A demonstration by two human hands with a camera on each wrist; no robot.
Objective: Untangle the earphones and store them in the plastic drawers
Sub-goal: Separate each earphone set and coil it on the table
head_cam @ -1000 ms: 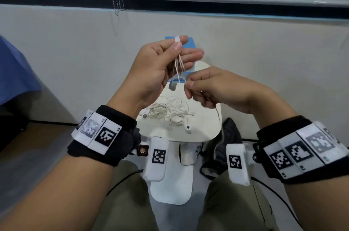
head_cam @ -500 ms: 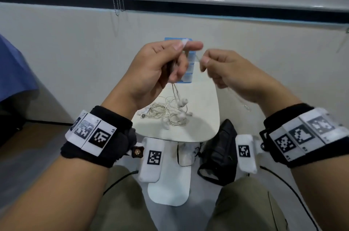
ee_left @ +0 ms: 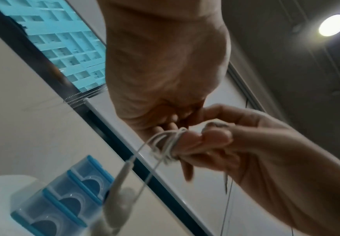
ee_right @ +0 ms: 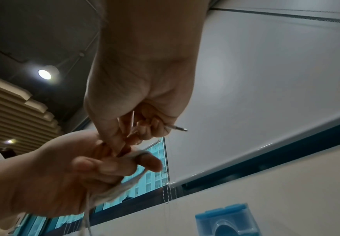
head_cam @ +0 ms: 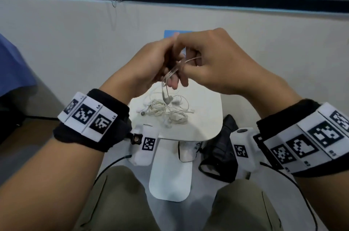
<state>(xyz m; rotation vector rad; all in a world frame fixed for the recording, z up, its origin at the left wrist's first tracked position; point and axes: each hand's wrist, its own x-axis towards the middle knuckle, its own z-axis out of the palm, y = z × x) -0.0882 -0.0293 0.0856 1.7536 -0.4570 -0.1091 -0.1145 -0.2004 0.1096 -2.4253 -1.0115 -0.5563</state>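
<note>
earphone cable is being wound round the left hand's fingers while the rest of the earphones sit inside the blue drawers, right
Not quite. The earphone cable is wound round the left hand fingers, but the remaining earphones lie tangled on the white table, not inside the blue drawers. The head view shows it.

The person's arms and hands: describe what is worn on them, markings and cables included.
Both hands are bare, left hand and right hand. Each wrist carries a black fabric band with white tags printed in black square codes. A white camera block hangs beneath each wrist, trailing a thin black cable.
</note>
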